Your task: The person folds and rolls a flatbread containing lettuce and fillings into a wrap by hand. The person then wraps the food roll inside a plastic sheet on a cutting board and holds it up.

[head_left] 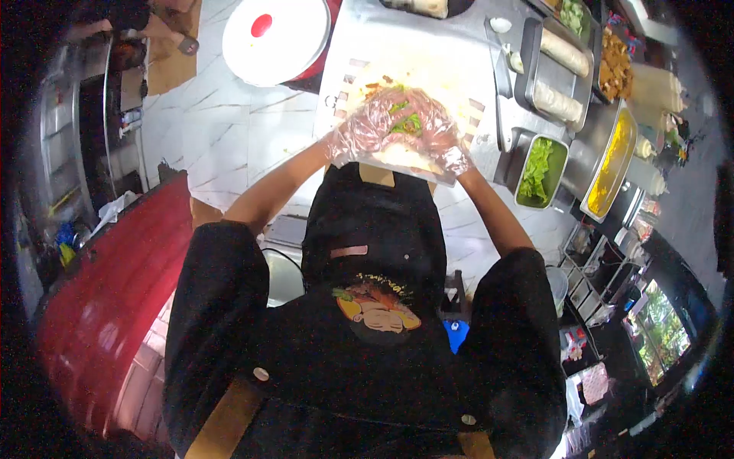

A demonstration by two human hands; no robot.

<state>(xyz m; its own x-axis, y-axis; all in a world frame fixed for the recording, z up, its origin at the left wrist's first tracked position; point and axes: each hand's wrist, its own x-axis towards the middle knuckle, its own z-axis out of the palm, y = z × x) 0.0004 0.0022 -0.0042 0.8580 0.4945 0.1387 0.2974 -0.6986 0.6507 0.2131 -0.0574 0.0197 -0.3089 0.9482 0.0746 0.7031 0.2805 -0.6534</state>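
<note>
Both of my hands wear clear plastic gloves and are over the white board at the counter's near edge. My left hand (363,126) curls around the left side of a filled flatbread wrap (405,153). From the other side, my right hand (443,134) presses on the same wrap, fingers bent inward. Green lettuce and a brownish filling (410,124) show in the gap between the hands. Under them lies a paper sheet (451,80) with striped edges and orange smears. My palms hide much of the wrap, and the gloves' shine blurs the fingertips.
A knife (504,126) lies right of the board (332,84). Beyond it are a tray (527,96) with rolled wraps, a lettuce container (564,164) and a pan with yellow food (612,164). A white round lid (287,53) is at upper left; another person's hand (180,42) shows farther left.
</note>
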